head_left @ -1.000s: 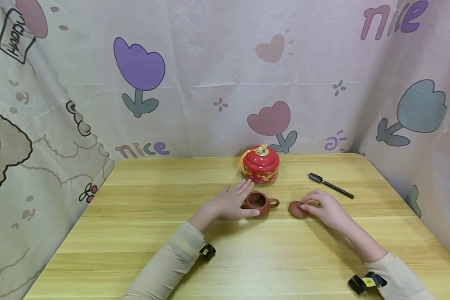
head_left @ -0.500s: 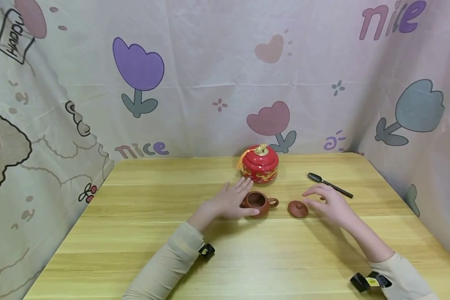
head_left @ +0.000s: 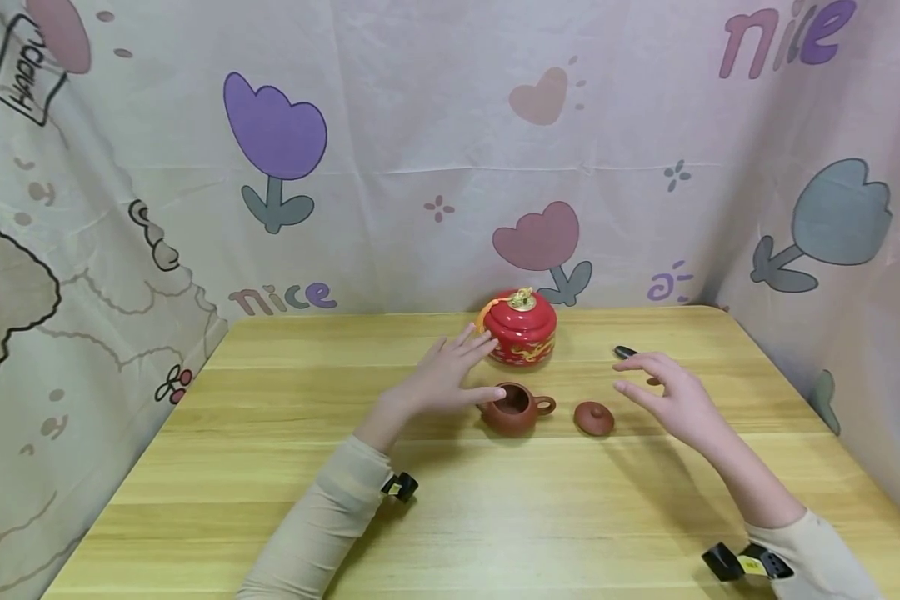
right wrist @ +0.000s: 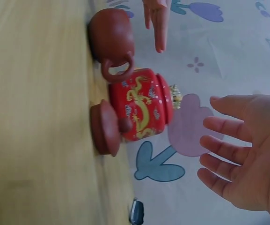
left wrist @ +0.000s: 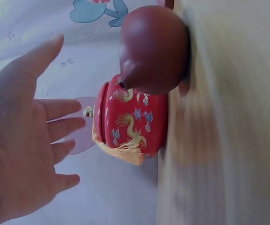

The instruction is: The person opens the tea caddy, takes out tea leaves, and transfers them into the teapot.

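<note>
A brown clay teapot (head_left: 512, 417) without its lid stands upright on the table, handle to the right and spout to the left. My left hand (head_left: 442, 375) is raised just left of it, fingers spread, holding nothing; the thumb overlaps the pot's opening in the head view. Right of the handle lies the round teapot lid (head_left: 594, 419), knob up. My right hand (head_left: 675, 400) hovers right of the lid with loosely bent fingers and nothing in them. Behind the teapot sits a red lidded jar (head_left: 523, 329) with gold dragons and an orange tassel, close to the left fingertips.
A black scoop (head_left: 625, 352) with a long handle lies at the back right, mostly hidden behind the right hand in the head view. The wooden table (head_left: 450, 517) reaches back to a printed cloth (head_left: 390, 125) that hangs behind and along both sides.
My right hand has let go of the teapot lid and moved up and right. The left hand has lifted off the teapot and drawn back to the left.
</note>
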Available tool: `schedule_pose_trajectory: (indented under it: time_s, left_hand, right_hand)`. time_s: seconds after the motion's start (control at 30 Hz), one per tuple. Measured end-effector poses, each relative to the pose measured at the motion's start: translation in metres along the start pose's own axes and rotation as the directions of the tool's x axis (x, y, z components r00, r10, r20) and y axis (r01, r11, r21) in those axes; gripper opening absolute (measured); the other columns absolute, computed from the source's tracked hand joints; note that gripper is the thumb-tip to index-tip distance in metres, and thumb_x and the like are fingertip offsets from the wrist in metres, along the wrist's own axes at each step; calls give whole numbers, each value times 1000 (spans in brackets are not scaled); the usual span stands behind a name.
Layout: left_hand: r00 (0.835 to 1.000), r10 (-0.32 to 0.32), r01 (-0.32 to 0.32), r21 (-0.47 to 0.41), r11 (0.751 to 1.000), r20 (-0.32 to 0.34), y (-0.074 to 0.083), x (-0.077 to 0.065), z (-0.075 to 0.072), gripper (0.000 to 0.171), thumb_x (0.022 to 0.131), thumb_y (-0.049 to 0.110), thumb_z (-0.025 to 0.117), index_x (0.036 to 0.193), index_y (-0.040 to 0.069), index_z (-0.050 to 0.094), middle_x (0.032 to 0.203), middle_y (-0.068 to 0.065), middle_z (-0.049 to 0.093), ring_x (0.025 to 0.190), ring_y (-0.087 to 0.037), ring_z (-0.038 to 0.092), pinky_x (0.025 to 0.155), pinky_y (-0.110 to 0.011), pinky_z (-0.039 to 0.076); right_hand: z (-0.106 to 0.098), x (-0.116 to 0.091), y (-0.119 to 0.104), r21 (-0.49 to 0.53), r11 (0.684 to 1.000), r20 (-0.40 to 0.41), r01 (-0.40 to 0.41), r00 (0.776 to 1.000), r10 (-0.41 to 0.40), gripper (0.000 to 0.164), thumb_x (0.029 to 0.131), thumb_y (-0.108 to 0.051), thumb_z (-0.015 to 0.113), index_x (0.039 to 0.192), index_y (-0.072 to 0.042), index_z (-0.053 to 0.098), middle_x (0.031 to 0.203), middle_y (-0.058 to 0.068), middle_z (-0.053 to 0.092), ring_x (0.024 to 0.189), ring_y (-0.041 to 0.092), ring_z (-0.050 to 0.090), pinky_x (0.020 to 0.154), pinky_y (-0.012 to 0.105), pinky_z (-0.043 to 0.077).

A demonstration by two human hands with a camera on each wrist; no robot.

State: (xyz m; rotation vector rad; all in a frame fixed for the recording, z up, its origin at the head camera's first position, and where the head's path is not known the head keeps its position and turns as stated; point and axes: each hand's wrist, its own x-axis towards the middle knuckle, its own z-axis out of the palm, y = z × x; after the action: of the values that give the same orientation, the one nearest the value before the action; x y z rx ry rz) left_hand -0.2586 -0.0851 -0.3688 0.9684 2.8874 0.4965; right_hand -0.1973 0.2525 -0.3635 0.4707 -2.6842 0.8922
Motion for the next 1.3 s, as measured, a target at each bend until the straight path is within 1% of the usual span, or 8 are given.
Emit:
schedule_pose_trajectory:
  time_s: [0.13,0.27,0.43,0.7,0.8,1.0,1.17,1.3]
  left_hand:
    - [997,14,-15,-8,1000,-73,-3,2,-6,82,89,64,54,154,20,31,163,-1,25,154,-24,6,122,-56,8]
    - [987,45,-43,16,999,-157,-7,8,-9,76,90,59,58,151,17,38,160,-4,33,153,-25,15,122,-53,13]
    - [964,83,-69,65,996,-254,-8,21,-14,68,91,54,59,145,14,47,154,-5,43,148,-27,29,121,-51,22]
    - [919,97,-54,122,991,-382,-9,49,-24,58,93,53,58,134,13,59,137,-4,59,132,-24,49,113,-47,37]
    - [917,80,-35,121,992,-390,-7,60,-28,54,92,53,57,131,15,62,132,-4,61,128,-24,49,110,-47,39]
    - [930,19,30,128,991,-367,-6,82,-35,49,92,51,59,126,17,66,129,-6,61,123,-25,49,105,-47,41]
    - [942,-51,101,132,986,-333,-10,100,-36,48,92,54,58,124,19,67,128,-4,61,120,-24,49,100,-44,44]
    - [951,-93,141,143,980,-295,-10,111,-34,50,91,57,58,126,22,66,131,-2,59,120,-22,48,99,-41,44]
  right_hand:
    - [-2,5,-4,12,1000,-22,15,1000,-15,30,93,-23,66,119,-7,67,122,16,64,111,30,57,85,28,47]
    - [-1,13,-6,28,1000,-26,7,1000,-6,32,95,-25,64,121,-6,65,121,16,63,112,31,57,92,42,47]
    - [2,25,-6,59,998,-5,-27,1000,28,41,96,-30,61,127,-3,60,130,21,58,122,39,51,101,59,40]
    - [16,60,-1,19,999,97,-42,994,40,63,96,-41,59,144,-3,44,149,24,42,140,44,33,112,65,25]
    - [25,74,2,-9,999,129,-42,991,43,69,95,-44,59,148,-4,39,152,24,37,142,44,30,113,64,24]
    - [42,99,4,-87,996,171,-14,985,29,78,94,-48,58,152,-3,31,157,26,26,145,46,24,115,64,23]
    - [53,114,5,-174,984,206,24,978,12,82,95,-52,54,152,1,28,159,24,23,148,43,20,118,60,21]
    - [60,120,6,-204,978,247,31,969,21,84,95,-55,51,152,2,27,160,23,23,149,41,16,119,59,19]
